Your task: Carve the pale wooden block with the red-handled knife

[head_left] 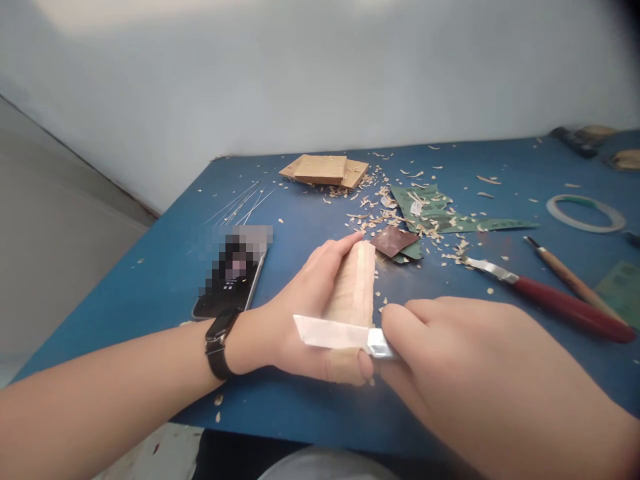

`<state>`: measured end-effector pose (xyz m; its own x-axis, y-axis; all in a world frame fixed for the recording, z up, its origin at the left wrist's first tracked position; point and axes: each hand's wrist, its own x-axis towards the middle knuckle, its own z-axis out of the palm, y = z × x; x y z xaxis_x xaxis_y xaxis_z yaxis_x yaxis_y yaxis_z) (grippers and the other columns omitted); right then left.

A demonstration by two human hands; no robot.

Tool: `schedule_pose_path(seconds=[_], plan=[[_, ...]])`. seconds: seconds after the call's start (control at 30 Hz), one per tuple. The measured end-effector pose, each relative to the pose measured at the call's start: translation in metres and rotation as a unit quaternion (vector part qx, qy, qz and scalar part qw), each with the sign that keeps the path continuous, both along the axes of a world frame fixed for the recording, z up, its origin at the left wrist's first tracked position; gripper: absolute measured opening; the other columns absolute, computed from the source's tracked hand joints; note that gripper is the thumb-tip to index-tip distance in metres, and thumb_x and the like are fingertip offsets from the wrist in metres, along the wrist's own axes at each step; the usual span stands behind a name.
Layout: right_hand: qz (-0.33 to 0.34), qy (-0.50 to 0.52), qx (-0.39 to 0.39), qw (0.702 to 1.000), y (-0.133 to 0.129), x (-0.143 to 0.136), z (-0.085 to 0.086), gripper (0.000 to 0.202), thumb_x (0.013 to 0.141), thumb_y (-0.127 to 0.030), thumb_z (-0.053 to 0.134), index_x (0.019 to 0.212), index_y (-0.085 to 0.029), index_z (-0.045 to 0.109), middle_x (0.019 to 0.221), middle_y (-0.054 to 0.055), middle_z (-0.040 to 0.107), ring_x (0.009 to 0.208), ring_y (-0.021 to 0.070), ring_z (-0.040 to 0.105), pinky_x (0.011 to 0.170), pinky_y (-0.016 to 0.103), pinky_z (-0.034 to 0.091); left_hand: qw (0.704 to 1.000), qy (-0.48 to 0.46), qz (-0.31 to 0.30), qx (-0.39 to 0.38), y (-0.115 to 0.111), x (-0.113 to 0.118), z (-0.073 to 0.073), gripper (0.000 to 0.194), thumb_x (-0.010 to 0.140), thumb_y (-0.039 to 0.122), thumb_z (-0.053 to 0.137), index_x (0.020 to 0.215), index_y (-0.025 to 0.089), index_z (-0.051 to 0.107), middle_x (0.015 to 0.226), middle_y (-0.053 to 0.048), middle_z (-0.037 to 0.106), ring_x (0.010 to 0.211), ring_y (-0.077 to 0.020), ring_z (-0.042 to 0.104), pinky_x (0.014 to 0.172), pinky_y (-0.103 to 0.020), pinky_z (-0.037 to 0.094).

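My left hand [305, 313] is wrapped round a pale block of wood [356, 283], with a bandaged thumb along its near end and the fingers on its far left side. A black band sits on that wrist. My right hand [450, 367] grips a utility knife [333, 332], whose handle is hidden inside the fist. The blade points left and lies across the near end of the block, just above my left thumb. Whether the edge touches the wood I cannot tell.
A phone [230, 280] lies on the blue table [150, 287] to the left, near several thin wires [243, 203]. Wooden boards [320, 168] are stacked at the back. Sandpaper [425, 207], shavings, a red-handled hook knife [570, 307], a carving tool [570, 270] and a tape roll [585, 213] lie rightward.
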<state>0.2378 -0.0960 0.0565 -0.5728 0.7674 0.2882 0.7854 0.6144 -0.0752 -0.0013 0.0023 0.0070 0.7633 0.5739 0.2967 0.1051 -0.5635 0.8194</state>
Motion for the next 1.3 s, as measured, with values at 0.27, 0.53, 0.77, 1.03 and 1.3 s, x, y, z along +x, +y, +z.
schedule_pose_path(seconds=[0.27,0.53,0.77,1.03,1.3], plan=[[0.021,-0.038,-0.017,0.999,-0.001,0.000,0.003,0.030,0.063,-0.010,0.074,0.069,-0.035,0.059,0.063,-0.004,0.053,0.047,0.0250,0.050,0.046,0.045,0.018,1.000,0.007,0.013,-0.002,0.001,-0.001,-0.001,0.143,0.064,0.076,0.097,0.177,0.027,0.026,0.173,-0.023,0.038,0.159,-0.0576,0.039,0.134,-0.080,0.031],[0.041,-0.047,-0.004,0.998,0.005,0.011,0.012,0.037,0.059,-0.012,0.076,0.083,-0.034,0.058,0.071,-0.005,0.056,0.045,0.0211,0.048,0.043,0.044,0.022,0.998,-0.001,0.033,-0.052,-0.002,0.005,0.001,0.122,0.071,0.079,0.090,0.168,0.027,0.036,0.155,-0.019,0.052,0.145,-0.0512,0.053,0.121,-0.075,0.050],[0.041,-0.059,0.047,0.996,0.012,0.009,0.015,0.035,0.056,-0.007,0.072,0.067,-0.032,0.050,0.061,-0.005,0.052,0.043,0.0196,0.050,0.046,0.041,0.029,1.000,0.009,0.011,-0.008,0.002,0.002,0.002,0.126,0.071,0.073,0.092,0.171,0.030,0.029,0.158,-0.019,0.048,0.143,-0.0488,0.053,0.124,-0.075,0.045],[0.043,-0.024,0.054,0.997,0.004,0.005,0.012,0.024,0.056,-0.013,0.066,0.064,-0.032,0.054,0.056,-0.003,0.051,0.039,0.0208,0.049,0.039,0.042,0.028,1.000,0.008,0.012,0.002,0.002,0.003,0.003,0.120,0.070,0.071,0.090,0.165,0.029,0.030,0.153,-0.017,0.048,0.140,-0.0476,0.052,0.121,-0.071,0.047],[0.029,-0.057,0.020,0.998,0.005,0.005,0.010,0.026,0.060,-0.009,0.066,0.069,-0.032,0.055,0.061,-0.002,0.055,0.045,0.0234,0.055,0.042,0.042,0.031,1.000,-0.003,0.007,-0.008,0.002,0.003,0.002,0.114,0.071,0.066,0.086,0.162,0.029,0.030,0.149,-0.016,0.051,0.130,-0.0451,0.056,0.111,-0.067,0.052]])
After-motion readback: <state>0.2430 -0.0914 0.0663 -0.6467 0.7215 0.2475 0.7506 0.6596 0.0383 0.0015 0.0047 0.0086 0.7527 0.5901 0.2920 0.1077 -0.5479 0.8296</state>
